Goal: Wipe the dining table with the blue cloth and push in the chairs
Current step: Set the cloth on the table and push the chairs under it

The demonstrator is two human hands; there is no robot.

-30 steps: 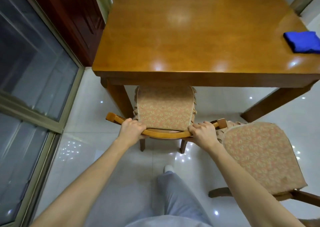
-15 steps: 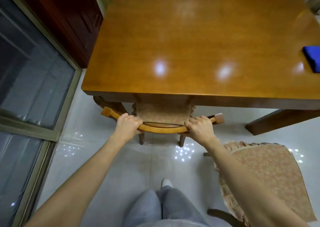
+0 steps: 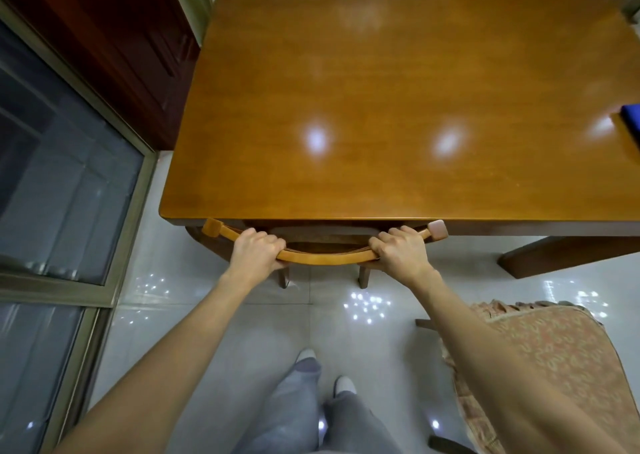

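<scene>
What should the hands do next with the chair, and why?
Probably let go and turn to the cushioned chair, which stands clear of the table. The left hand and right hand grip the top rail of a chair already tucked under.

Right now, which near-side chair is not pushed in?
The right chair, standing wholly clear of the table. The left chair, held by the left hand and right hand, is tucked under it.
</scene>
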